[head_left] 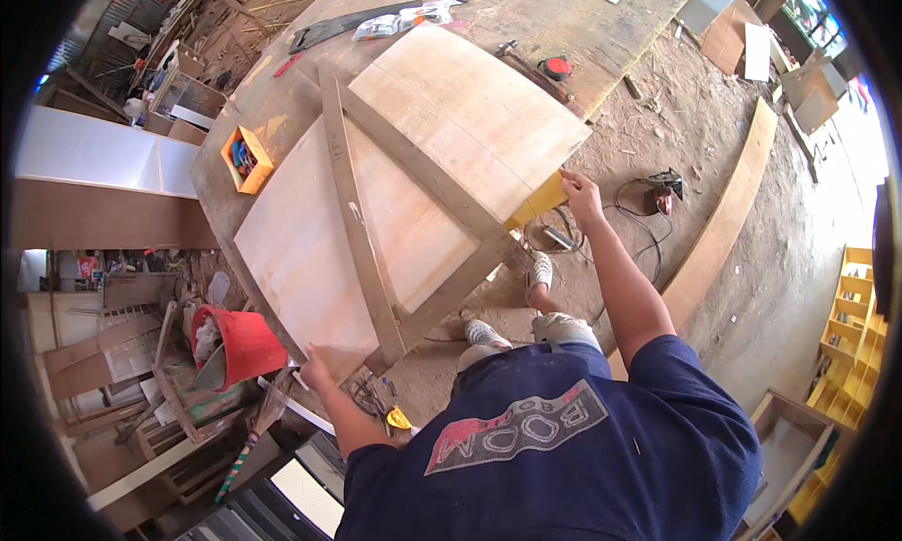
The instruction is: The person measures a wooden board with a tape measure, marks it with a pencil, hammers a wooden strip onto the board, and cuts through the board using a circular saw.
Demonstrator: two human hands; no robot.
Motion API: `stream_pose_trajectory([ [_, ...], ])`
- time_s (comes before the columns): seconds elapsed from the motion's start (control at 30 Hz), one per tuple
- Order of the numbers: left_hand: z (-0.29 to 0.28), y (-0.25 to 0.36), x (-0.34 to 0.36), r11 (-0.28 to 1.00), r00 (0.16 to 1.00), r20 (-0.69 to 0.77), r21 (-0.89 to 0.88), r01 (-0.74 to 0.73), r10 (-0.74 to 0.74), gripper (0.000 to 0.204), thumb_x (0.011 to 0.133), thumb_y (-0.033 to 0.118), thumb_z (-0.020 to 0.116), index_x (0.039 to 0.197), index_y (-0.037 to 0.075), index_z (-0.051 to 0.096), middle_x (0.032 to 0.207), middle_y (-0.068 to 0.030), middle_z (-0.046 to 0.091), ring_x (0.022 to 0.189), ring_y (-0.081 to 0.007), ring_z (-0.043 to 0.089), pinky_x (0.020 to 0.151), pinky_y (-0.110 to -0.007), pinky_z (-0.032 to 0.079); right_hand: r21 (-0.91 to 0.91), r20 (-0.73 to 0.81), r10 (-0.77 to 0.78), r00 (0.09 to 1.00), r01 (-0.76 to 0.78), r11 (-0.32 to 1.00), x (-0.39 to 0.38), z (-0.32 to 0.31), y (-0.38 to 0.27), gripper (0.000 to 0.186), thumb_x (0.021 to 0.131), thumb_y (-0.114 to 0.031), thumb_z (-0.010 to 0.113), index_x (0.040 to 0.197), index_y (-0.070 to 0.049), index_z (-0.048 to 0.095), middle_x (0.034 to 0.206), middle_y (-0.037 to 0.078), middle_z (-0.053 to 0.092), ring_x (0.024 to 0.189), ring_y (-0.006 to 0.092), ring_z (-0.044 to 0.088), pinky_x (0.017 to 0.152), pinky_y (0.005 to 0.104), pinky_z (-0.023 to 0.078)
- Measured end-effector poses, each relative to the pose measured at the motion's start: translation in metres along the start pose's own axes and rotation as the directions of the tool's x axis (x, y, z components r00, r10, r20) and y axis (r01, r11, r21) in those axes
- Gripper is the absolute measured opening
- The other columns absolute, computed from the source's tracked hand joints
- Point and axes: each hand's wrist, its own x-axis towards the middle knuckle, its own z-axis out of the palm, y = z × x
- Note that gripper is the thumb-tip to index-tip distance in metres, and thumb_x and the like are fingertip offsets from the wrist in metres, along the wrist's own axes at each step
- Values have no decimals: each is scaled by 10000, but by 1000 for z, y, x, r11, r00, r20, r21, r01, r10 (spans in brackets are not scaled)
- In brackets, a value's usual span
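Where the head view looks down, pale panel (470,118) lies on worktable (550,24), overhanging the near side. Right hand (583,197): fingers clamped on yellow edging (539,201). Left hand (315,366) at near-left corner (fingers mostly hidden; hold unclear). Brown strips (355,223) look already laid across; whether fastening remains, can't tell.

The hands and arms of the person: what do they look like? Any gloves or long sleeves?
No gloves: the left hand and right hand are bare. Dark navy short sleeves cover the upper arms, and no watch or bracelet shows.
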Motion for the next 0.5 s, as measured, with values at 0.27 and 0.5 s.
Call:
stream_pose_trajectory([
  [0.27,-36,53,-69,842,875,-78,326,-431,478,964,900,618,847,1536,-58,585,1621,-332,529,1473,-494,534,1244,-597,424,355,13,182,983,-174,918,-4,19,18,411,1139,-204,606,1499,-5,599,1291,109,742,1124,212,720,971,403,594],
  [0.5,37,75,-107,744,786,240,255,-618,570,1059,935,645,814,1634,-71,467,1678,-395,423,1623,-503,358,1350,-568,285,292,-62,220,974,-193,937,-34,5,9,457,1119,-330,682,1454,-24,622,1073,31,735,923,119,699,796,308,550],
])
